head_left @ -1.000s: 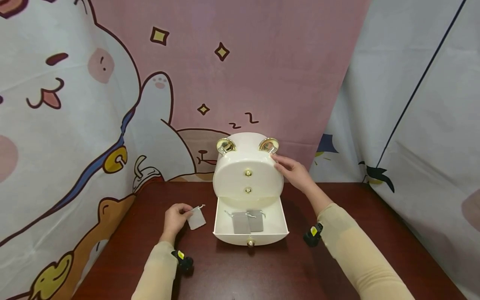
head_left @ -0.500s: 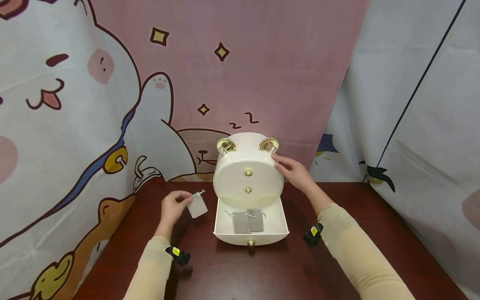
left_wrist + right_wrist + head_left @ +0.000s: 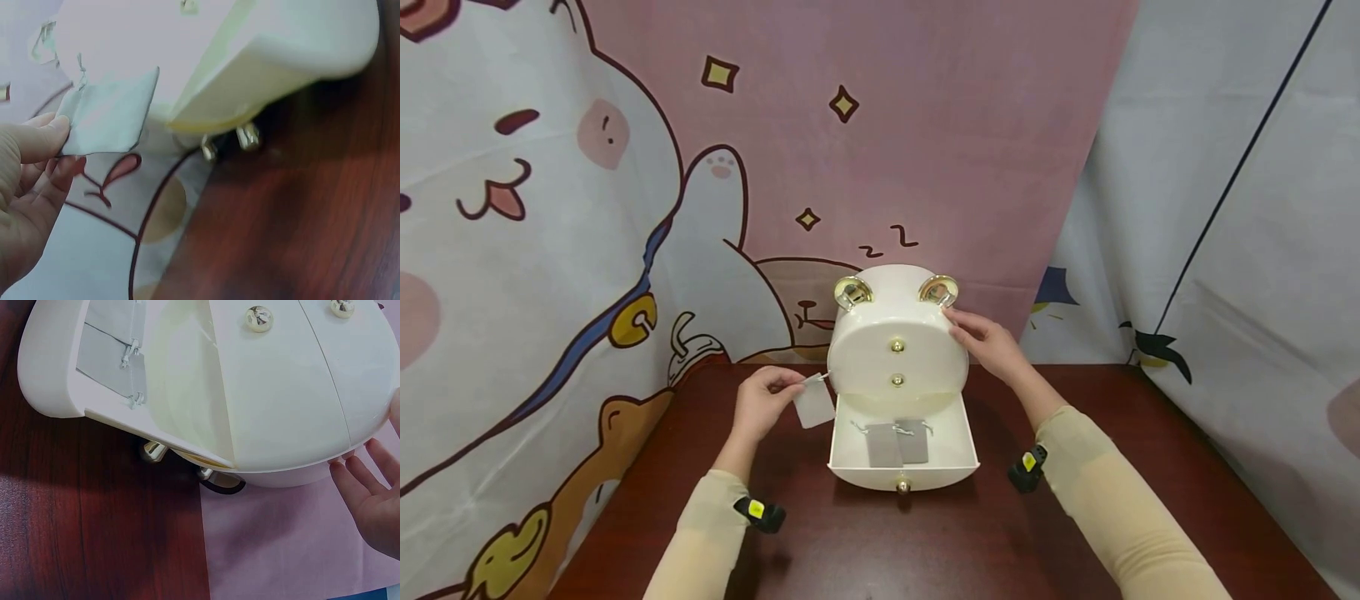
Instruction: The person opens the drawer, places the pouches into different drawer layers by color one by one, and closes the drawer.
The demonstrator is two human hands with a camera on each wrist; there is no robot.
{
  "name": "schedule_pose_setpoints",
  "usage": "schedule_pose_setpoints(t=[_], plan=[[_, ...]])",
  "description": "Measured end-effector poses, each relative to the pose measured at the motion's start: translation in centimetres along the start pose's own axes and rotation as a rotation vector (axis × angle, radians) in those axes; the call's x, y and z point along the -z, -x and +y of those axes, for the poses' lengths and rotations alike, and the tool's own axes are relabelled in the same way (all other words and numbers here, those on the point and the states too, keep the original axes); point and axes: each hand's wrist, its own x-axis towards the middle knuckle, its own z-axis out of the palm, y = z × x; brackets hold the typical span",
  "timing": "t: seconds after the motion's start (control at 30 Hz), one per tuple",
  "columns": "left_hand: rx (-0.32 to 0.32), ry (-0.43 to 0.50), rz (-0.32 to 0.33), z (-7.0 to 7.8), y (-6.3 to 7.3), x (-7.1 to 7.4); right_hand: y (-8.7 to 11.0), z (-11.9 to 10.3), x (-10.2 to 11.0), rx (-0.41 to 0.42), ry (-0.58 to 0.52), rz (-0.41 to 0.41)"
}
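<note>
My left hand (image 3: 763,404) pinches a small grey drawstring pouch (image 3: 813,403) by its top corner, thumb on the near face. The pouch is held up just left of the pulled-out bottom drawer (image 3: 859,417) of a white jewelry box (image 3: 859,358). In the left wrist view the pouch (image 3: 112,112) hangs in front of the pale box. Two more grey pouches (image 3: 883,447) lie side by side in the drawer. My right hand (image 3: 992,346) touches the box's upper right side below its gold ear (image 3: 938,291); in the right wrist view its fingers (image 3: 350,484) lie along the edge.
Gold knobs (image 3: 897,345) mark two closed drawers above the pulled-out one. The box stands on gold feet (image 3: 154,452) on a dark red wooden table (image 3: 925,550). A printed cloth (image 3: 970,150) hangs close behind it.
My left hand has lifted the pouch from near the tabletop and carried it rightward to the drawer's left side. The right hand, the box and the other two pouches stay put.
</note>
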Motion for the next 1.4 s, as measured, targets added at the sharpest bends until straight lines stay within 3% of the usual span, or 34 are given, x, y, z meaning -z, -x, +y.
schedule_pose_setpoints(t=[0.27,0.67,1.4], plan=[[-0.031,0.031,-0.070,2.5,0.5,-1.5,0.0,0.0,0.0,0.002,-0.007,-0.003],[-0.166,0.063,-0.163,4.1,1.4,-4.6,0.0,0.0,0.0,0.001,-0.013,-0.001],[-0.202,0.062,-0.309,5.7,2.4,-8.9,-0.1,0.2,0.1,0.033,-0.002,0.003]])
